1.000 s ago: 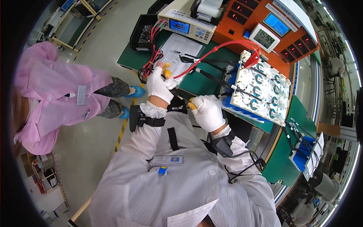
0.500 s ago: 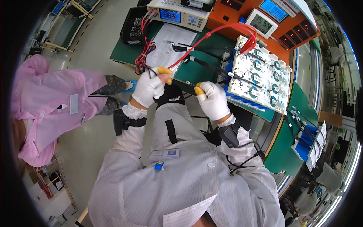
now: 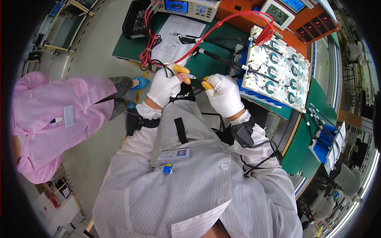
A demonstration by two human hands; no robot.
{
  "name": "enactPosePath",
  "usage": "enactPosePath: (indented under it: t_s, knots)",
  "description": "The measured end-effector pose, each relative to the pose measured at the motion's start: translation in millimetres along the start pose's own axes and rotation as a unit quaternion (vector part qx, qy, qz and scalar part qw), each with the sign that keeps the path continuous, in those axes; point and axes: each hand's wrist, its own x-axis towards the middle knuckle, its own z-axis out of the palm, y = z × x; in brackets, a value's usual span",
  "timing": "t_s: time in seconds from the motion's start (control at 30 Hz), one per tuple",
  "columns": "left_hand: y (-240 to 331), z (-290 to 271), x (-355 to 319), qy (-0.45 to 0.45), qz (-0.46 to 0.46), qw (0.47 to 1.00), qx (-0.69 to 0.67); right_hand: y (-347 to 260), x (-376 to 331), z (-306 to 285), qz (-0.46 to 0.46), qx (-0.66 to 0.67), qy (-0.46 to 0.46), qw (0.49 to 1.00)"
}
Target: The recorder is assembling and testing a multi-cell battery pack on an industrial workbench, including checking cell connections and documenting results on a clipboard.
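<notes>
My left hand (image 3: 163, 88), in a white glove with yellow fingertips, is closed in a pinch. A thin black lead (image 3: 162, 63) loops over it from a bundle of red leads (image 3: 147, 53). My right hand (image 3: 224, 95), gloved alike, pinches a black cable, mostly hidden by the fingers. A small pale cable end (image 3: 192, 77) bridges the gap between both sets of fingertips. Just right of my right hand stands a white board with round green-rimmed openings (image 3: 274, 73), with black cables across it. A red lead (image 3: 234, 14) arches to a red clip (image 3: 265, 35) at its upper edge.
A bench meter (image 3: 190, 8), a black bin of small metal parts (image 3: 133, 23) and a paper sheet (image 3: 172, 39) lie at the back. An orange console (image 3: 232, 18) bears a clock display (image 3: 276, 14). A blue tray with cables (image 3: 325, 142) is at right. A person in pink (image 3: 59, 119) stands left.
My hands have come closer together and slightly up the picture, so the cable end now reaches my left fingertips. The person in pink has shifted a little downward.
</notes>
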Motion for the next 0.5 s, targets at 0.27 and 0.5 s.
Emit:
enactPosePath:
  t_s: [0.27,0.5]
  knots:
    - [-7,13,3,-0.015,-0.001,0.997,0.078,5,-2,6,-0.036,-0.037,-0.032,0.998]
    - [-14,14,4,-0.025,-0.011,0.998,0.060,4,-1,9,-0.050,-0.024,0.005,0.998]
